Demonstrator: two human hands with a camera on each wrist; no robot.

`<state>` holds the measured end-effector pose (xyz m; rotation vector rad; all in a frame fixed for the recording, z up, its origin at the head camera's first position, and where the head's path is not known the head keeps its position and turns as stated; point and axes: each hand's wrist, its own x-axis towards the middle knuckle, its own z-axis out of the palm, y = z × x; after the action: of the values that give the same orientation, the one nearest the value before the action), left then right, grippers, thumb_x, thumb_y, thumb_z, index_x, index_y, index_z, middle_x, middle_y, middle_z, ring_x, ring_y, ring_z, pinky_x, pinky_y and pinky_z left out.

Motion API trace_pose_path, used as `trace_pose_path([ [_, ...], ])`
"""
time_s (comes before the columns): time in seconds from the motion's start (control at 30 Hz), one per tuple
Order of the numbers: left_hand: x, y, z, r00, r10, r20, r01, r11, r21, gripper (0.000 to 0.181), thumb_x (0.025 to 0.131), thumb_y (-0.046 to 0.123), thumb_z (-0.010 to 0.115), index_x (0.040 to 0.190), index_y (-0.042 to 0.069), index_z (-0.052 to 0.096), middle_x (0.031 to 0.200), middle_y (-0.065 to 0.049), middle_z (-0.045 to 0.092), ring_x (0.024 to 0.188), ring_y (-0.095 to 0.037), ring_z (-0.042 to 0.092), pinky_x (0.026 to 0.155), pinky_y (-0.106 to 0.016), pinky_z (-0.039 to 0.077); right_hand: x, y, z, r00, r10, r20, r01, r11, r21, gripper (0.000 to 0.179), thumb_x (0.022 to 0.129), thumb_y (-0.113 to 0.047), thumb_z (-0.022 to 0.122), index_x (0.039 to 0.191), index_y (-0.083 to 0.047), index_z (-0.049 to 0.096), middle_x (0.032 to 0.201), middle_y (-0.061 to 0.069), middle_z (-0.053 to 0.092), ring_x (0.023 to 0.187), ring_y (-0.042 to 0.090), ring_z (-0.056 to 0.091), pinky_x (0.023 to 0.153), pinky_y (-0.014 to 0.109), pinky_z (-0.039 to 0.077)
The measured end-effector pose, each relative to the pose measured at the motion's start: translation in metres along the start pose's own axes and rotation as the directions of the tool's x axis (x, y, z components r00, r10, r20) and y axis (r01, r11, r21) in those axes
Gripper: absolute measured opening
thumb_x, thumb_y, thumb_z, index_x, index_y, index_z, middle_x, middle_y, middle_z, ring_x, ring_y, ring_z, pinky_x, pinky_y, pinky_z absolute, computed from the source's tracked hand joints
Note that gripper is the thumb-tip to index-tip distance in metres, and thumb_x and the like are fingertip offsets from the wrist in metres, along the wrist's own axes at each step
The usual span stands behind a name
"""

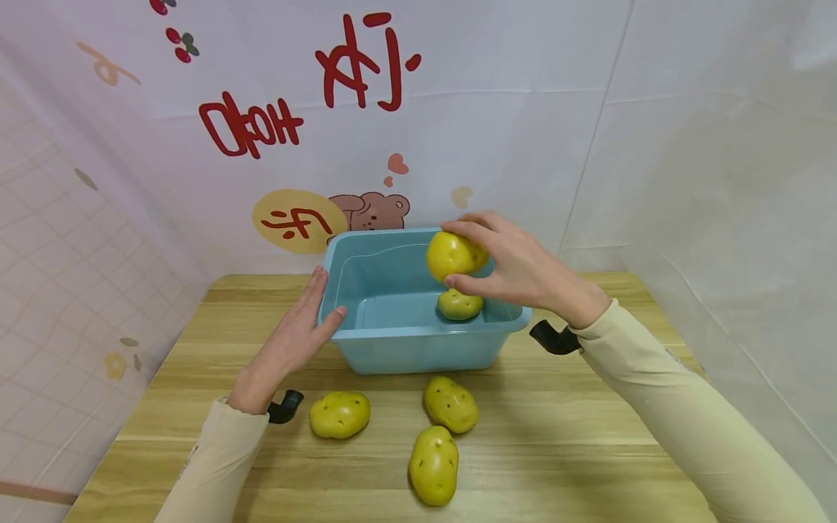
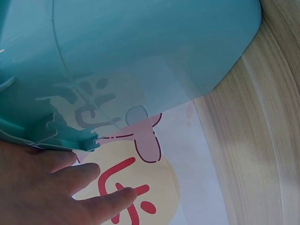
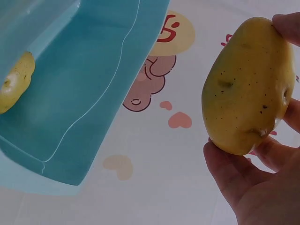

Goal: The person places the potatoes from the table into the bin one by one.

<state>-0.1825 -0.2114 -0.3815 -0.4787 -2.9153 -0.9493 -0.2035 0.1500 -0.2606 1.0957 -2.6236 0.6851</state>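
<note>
My right hand [image 1: 516, 265] holds a yellow potato [image 1: 450, 256] between thumb and fingers, over the right part of a light blue plastic basin [image 1: 412, 354]. The right wrist view shows this potato [image 3: 248, 89] with small dark specks and dents. A second potato [image 1: 460, 306] lies inside the basin, below the held one. At the basin's left side, my left hand [image 1: 290, 341] rests on the rim with fingers extended and the thumb over the near corner. In the left wrist view its fingers [image 2: 84, 176] lie against the outside of the basin.
On the wooden table [image 1: 556, 450] in front of the basin lie three more potatoes: one at the left [image 1: 340, 415], one near the basin [image 1: 451, 404] and one closest to me [image 1: 434, 465]. A printed white cloth [image 1: 510, 145] hangs behind and at the sides.
</note>
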Motion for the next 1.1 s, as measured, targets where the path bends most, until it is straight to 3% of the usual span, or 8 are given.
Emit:
trace_pose_path([
  [0.17, 0.0, 0.0, 0.0, 1.0, -0.002, 0.003, 0.002, 1.0, -0.001, 0.084, 0.108, 0.049, 0.044, 0.166, 0.003, 0.005, 0.173, -0.012, 0.0, 0.158, -0.037, 0.009, 0.122, -0.063, 0.019, 0.013, 0.002, 0.005, 0.998, 0.03, 0.058, -0.029, 0.999, -0.026, 0.071, 0.09, -0.045, 0.078, 0.15, -0.016, 0.055, 0.145, 0.01, 0.053, 0.127, 0.028, 0.051, 0.101, 0.047, 0.048],
  [0.57, -0.001, 0.001, -0.001, 1.0, -0.009, 0.006, 0.009, 1.0, -0.002, 0.084, 0.107, 0.049, 0.044, 0.166, 0.003, 0.005, 0.173, -0.015, 0.001, 0.158, -0.037, 0.009, 0.121, -0.064, 0.019, 0.037, 0.009, 0.026, 0.99, 0.031, 0.136, -0.025, 0.999, -0.047, 0.071, 0.089, -0.044, 0.077, 0.149, -0.012, 0.055, 0.139, 0.013, 0.055, 0.119, 0.029, 0.052, 0.095, 0.04, 0.049],
  [1.1, -0.001, 0.001, 0.0, 1.0, -0.005, 0.004, 0.005, 1.0, -0.004, 0.084, 0.107, 0.049, 0.045, 0.166, 0.002, 0.005, 0.173, -0.012, -0.001, 0.158, -0.037, 0.009, 0.121, -0.064, 0.019, 0.041, 0.017, 0.041, 0.969, 0.071, 0.238, -0.048, 0.994, -0.103, 0.071, 0.09, -0.047, 0.076, 0.151, -0.016, 0.055, 0.139, 0.01, 0.055, 0.119, 0.026, 0.053, 0.096, 0.039, 0.05],
])
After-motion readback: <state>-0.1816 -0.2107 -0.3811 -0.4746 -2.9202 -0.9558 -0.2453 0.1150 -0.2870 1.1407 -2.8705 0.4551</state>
